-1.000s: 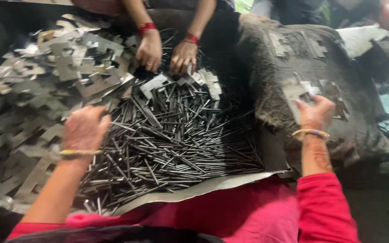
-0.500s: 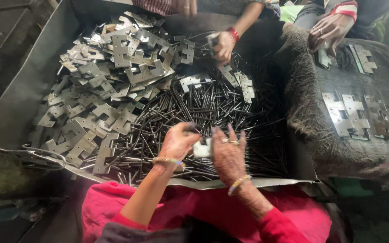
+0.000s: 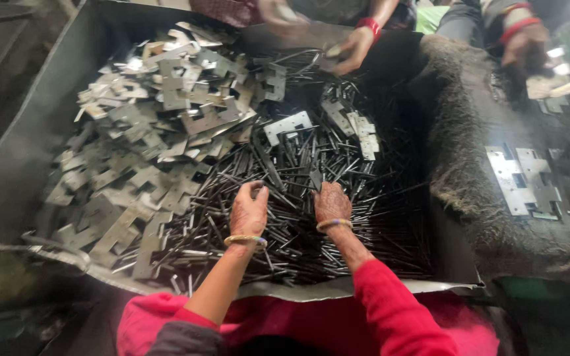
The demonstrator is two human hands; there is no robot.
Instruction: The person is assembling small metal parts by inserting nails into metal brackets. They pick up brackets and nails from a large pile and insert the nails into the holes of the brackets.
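A big grey metal tray (image 3: pixel 14 171) holds everything; its left wall slopes up steeply and its near lip sits just above the person's pink sleeves. Inside, 2 heaps meet: flat notched metal plates (image 3: pixel 159 125) piled at the left and far side, and thin dark pins (image 3: pixel 338 217) spread across the middle and right. The pins lie criss-crossed, long axes running every way, none upright. The left hand (image 3: pixel 249 212) rests on the pins with fingers curled, though I cannot tell whether it grips any. The right hand (image 3: pixel 332 203) lies just beside it, palm down, fingers dipped into the pins. A dark furry mat (image 3: pixel 476 191) borders the tray's right edge, carrying a few plates. Another person's hand (image 3: pixel 349 51) works at the far edge.
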